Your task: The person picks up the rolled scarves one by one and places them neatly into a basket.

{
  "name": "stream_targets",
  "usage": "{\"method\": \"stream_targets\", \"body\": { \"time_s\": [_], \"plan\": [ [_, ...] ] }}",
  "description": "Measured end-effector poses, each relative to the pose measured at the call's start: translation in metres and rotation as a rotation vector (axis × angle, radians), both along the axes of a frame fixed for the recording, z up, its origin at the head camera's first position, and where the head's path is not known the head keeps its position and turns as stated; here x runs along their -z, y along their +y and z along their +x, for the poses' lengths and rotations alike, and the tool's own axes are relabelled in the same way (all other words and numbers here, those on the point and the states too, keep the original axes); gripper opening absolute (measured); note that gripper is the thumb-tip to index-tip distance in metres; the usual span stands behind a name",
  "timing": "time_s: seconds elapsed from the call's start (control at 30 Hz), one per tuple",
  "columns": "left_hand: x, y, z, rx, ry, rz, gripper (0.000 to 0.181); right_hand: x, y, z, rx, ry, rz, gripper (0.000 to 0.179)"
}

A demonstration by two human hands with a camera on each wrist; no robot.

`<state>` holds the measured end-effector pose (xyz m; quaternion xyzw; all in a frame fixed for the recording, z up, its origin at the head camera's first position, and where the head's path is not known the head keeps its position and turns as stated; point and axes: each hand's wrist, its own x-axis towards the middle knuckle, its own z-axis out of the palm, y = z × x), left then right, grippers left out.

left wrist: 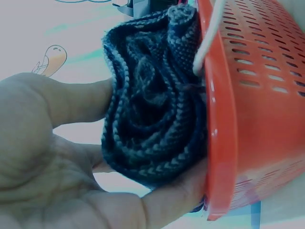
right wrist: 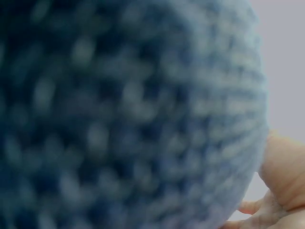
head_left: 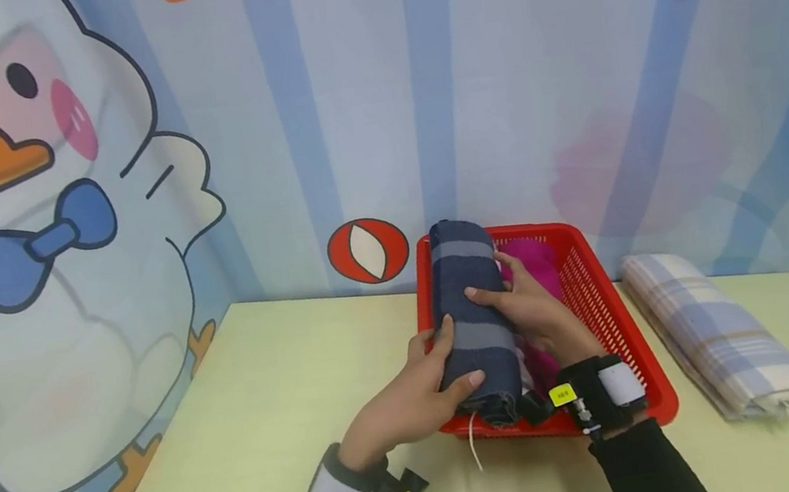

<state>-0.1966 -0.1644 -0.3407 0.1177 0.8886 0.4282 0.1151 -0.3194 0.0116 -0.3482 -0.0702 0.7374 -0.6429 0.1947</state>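
Observation:
A rolled dark blue scarf (head_left: 472,285) with paler grey-blue bands lies lengthwise over the left side of a red plastic basket (head_left: 642,367). My left hand (head_left: 408,399) grips the near part of the roll from the left, thumb on top. In the left wrist view the coiled end of the scarf (left wrist: 152,95) sits between thumb and fingers, against the basket's rim (left wrist: 219,143). My right hand (head_left: 535,306) holds the roll's right side, its thumb across the top. The scarf (right wrist: 133,109) fills most of the right wrist view, blurred, hiding much of that hand (right wrist: 286,176).
Inside the basket is magenta cloth (head_left: 537,264), partly covered by the roll. A folded plaid cloth (head_left: 717,335) in white, blue and tan lies right of the basket on the pale yellow table (head_left: 292,378). A printed backdrop (head_left: 359,100) stands behind.

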Motion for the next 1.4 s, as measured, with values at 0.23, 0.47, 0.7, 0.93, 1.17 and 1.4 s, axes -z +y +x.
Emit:
{"method": "stream_targets", "body": {
  "time_s": [0.23,0.47,0.7,0.93,1.17,1.4],
  "plan": [
    [0.003,0.001,-0.001,0.018,0.026,-0.031,0.074,0.004,-0.002,-0.001,0.027,-0.002,0.006,0.090],
    [0.003,0.003,-0.002,0.052,0.065,-0.097,0.066,0.006,-0.003,-0.004,0.028,-0.012,0.013,0.089],
    [-0.002,0.007,0.006,0.054,0.189,-0.225,0.054,0.008,-0.002,-0.004,0.030,-0.007,0.039,0.089],
    [-0.011,0.013,0.014,0.054,0.247,-0.309,0.054,0.008,0.000,-0.004,0.037,-0.001,0.049,0.089],
    [-0.007,0.018,0.012,-0.012,0.319,-0.343,0.059,0.009,0.000,-0.004,0.035,0.007,0.050,0.088],
    [-0.002,0.020,0.007,-0.036,0.329,-0.322,0.062,0.008,-0.001,-0.002,0.036,0.025,0.059,0.088]
  ]
}}
